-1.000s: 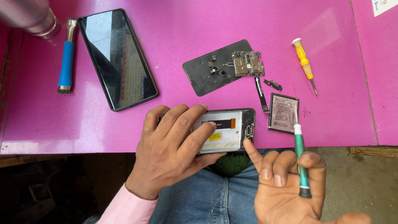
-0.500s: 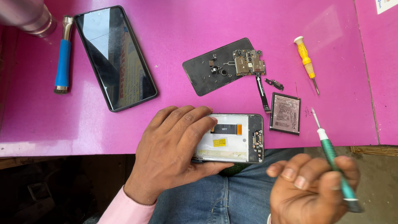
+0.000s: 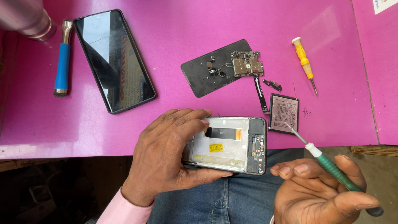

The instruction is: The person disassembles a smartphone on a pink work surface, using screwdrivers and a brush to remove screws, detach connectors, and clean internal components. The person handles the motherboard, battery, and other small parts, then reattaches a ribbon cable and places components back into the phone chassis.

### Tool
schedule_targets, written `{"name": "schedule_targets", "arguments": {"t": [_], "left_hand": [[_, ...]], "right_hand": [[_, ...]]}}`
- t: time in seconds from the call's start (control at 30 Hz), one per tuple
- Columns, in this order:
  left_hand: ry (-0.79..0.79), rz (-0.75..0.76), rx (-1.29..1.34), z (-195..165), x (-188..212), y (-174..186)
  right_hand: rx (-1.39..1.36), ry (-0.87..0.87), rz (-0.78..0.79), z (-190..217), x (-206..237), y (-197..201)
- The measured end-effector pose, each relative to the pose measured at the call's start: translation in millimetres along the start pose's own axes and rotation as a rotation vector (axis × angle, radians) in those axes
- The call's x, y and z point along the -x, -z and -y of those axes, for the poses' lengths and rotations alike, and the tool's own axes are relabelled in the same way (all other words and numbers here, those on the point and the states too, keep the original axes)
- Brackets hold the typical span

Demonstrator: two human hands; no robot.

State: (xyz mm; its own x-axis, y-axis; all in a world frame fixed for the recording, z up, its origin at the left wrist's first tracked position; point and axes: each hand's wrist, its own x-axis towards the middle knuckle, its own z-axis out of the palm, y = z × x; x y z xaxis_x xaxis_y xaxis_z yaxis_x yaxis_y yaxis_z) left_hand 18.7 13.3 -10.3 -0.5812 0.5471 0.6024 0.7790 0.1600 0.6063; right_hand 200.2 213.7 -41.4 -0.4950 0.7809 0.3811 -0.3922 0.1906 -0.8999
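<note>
Pink table (image 3: 232, 25) carries, left to right: metal flask (image 3: 25, 18) at the corner, blue-handled brush (image 3: 62, 62), intact phone (image 3: 114, 60) face up, black back cover (image 3: 205, 74) with circuit board (image 3: 247, 64) on it, flex strip (image 3: 260, 94), battery (image 3: 284, 113), yellow screwdriver (image 3: 304, 64). Bare surface lies right of the battery. Opened phone frame (image 3: 232, 145) overhangs the near edge, above the lap. Left hand (image 3: 166, 157) clamps its left end. Right hand (image 3: 319, 191) closes around green screwdriver (image 3: 331, 168), tip over the battery.

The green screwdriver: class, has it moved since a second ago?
Yes. The green screwdriver has swung from upright to slanted, its tip now over the battery, held by the right hand.
</note>
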Motion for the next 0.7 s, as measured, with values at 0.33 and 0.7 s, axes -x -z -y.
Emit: {"name": "schedule_targets", "arguments": {"t": [0.33,0.7], "left_hand": [[0.019,-0.018,0.083,0.6,0.5,1.5],[0.002,-0.029,0.057,0.1,-0.4,0.6]], "right_hand": [[0.074,-0.005,-0.025,18.5,2.0,-25.5],[-0.082,0.088,0.101,8.6,1.2,-13.9]]}}
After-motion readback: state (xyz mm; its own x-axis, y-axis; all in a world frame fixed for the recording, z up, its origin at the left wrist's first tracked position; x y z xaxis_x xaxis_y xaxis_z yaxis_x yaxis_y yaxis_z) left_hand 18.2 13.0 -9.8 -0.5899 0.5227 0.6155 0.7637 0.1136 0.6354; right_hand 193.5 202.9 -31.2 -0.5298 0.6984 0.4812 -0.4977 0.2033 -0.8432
